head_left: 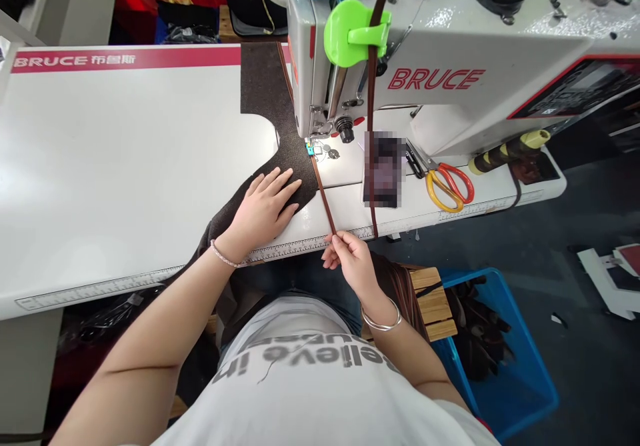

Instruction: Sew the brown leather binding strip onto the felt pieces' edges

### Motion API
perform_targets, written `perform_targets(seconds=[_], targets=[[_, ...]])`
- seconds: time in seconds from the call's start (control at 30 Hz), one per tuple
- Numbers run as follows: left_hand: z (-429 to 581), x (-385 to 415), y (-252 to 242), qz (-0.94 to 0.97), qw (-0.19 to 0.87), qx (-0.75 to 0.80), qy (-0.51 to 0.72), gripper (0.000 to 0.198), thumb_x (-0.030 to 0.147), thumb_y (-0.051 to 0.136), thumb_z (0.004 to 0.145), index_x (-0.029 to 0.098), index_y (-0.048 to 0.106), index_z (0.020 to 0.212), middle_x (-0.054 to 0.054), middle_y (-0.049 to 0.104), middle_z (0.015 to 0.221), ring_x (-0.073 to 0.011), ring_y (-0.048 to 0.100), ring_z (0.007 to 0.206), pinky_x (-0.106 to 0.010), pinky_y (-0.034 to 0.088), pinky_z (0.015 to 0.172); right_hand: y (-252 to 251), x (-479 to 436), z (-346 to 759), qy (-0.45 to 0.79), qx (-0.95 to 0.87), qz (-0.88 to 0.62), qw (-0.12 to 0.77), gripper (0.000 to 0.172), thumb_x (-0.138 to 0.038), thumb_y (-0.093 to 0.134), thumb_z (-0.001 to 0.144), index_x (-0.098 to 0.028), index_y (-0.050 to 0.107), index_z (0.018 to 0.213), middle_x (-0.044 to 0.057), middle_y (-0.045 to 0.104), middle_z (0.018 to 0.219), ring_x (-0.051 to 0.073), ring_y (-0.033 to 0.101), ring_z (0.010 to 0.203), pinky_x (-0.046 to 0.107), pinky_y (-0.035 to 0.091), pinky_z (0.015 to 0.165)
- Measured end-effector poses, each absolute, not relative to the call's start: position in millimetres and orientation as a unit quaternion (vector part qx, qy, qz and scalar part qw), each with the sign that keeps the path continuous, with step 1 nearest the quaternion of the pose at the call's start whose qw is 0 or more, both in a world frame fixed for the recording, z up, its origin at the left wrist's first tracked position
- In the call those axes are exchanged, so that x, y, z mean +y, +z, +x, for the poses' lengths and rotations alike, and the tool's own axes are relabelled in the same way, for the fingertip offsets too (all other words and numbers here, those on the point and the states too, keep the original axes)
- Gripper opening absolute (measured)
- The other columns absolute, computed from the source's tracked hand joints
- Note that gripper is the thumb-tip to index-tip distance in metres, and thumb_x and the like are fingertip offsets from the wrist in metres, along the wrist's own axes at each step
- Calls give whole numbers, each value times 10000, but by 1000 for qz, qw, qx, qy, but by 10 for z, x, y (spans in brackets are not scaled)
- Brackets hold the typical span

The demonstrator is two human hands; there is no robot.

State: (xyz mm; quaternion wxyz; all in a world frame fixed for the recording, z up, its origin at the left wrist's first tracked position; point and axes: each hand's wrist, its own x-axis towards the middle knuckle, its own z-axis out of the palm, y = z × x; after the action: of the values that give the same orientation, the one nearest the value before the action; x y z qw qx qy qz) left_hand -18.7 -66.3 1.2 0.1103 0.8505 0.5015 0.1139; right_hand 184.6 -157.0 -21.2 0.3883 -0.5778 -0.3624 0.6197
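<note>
My left hand (267, 209) lies flat with fingers spread on a dark brown piece of fabric (295, 159), left of the needle of a white sewing machine (440, 66). The fabric runs under the presser foot and also drapes over the table's front edge. My right hand (350, 256) pinches a thin brown binding strip (323, 196) near that edge. The strip stretches from my fingers up to a small blue guide (310, 149) at the presser foot. Another length of brown strip (371, 106) hangs down from a green clip (356, 33) on the machine head.
Right of the needle lie a phone (384, 169), scissors (450, 183) with red and yellow handles, and a thread cone (510, 153). A wooden stool (433, 303) and a blue bin (525, 359) with dark pieces stand below. A ruler tape (295, 245) lines the front edge.
</note>
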Motion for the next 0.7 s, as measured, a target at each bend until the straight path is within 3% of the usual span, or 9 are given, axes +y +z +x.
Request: perform_targets(seconds=[0.7], targets=[[-280, -577, -4, 837, 118, 522, 114, 520, 394, 349, 984, 195, 457, 1453, -84, 375, 1567, -298, 266, 1485, -541, 212, 1217, -219, -1602, 1799, 626, -364, -569, 389, 464, -612, 547, 841, -153, 601, 880, 12, 640, 628, 83, 591, 477, 165, 457, 450]])
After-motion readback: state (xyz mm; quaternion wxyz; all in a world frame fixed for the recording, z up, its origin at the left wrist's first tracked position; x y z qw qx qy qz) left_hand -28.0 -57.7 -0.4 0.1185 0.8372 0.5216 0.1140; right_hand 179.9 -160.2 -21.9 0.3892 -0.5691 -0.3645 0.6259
